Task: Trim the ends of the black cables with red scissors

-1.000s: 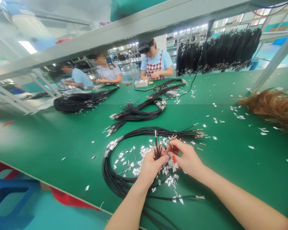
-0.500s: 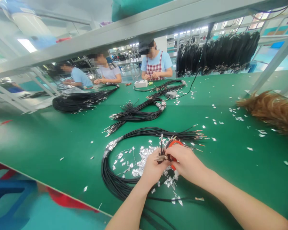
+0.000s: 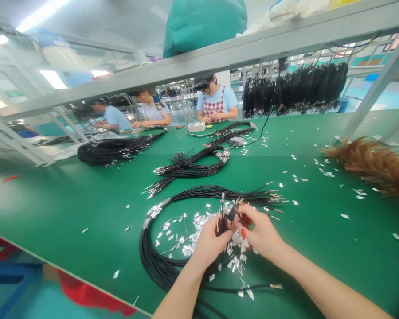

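My left hand point(image 3: 210, 239) is closed around a bundle of black cables point(image 3: 222, 221), whose stripped ends stick up above the fingers. Against that bundle, my right hand point(image 3: 261, 230) has its fingers curled, with a red-handled tool point(image 3: 244, 235) in the palm. Most of the tool is hidden, so I cannot make out its exact kind. Its fingertips are at the cable ends. A loop of black cables point(image 3: 149, 248), bound with silver wrapping point(image 3: 156, 209), curves around to the left. Silver foil scraps point(image 3: 199, 228) lie under and beside my hands.
More cable coils point(image 3: 199, 166) lie farther back on the green table point(image 3: 96, 208). A large black bundle point(image 3: 109, 150) is at the left, a brown furry thing point(image 3: 372, 164) at the right. Co-workers point(image 3: 216, 104) sit across. A shelf beam point(image 3: 199, 57) crosses overhead.
The tool's metal jaws, earlier in front of the left fingers, no longer show, and its red handle has turned downward in my right hand. The view has tilted up slightly.
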The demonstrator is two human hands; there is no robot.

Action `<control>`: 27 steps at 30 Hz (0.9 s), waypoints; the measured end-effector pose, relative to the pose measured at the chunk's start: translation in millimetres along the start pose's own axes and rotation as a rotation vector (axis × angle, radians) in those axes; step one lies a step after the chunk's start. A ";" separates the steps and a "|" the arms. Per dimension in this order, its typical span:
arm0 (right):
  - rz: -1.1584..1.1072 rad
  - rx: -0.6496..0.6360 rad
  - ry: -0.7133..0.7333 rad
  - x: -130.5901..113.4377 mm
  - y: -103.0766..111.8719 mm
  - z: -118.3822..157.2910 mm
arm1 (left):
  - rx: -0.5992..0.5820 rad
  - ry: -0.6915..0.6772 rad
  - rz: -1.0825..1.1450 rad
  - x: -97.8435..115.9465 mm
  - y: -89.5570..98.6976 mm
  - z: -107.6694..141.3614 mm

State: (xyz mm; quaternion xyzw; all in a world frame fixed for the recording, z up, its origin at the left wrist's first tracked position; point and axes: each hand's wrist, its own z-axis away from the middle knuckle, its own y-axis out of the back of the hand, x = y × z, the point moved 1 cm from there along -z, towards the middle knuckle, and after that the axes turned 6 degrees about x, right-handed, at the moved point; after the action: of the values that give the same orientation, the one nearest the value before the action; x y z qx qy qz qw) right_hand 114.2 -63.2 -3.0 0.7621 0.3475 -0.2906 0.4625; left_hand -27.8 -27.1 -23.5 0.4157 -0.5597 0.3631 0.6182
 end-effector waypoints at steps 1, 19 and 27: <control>-0.056 0.020 -0.034 0.5 0.7 -1.0 | 0.022 0.033 0.068 -0.3 0.1 -0.6; -0.614 -0.173 -0.362 -1.5 0.9 -17.7 | -0.260 0.333 0.428 -0.6 4.0 0.4; -0.752 -0.159 -0.561 11.2 -10.7 -18.3 | -0.129 0.292 0.380 0.1 -1.0 -1.6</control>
State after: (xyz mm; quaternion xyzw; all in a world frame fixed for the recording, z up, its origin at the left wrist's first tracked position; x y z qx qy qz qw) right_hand 114.4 -40.2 -9.6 0.4377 0.4819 -0.6049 0.4585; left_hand -26.2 -26.0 -23.6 0.2055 -0.5547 0.4925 0.6383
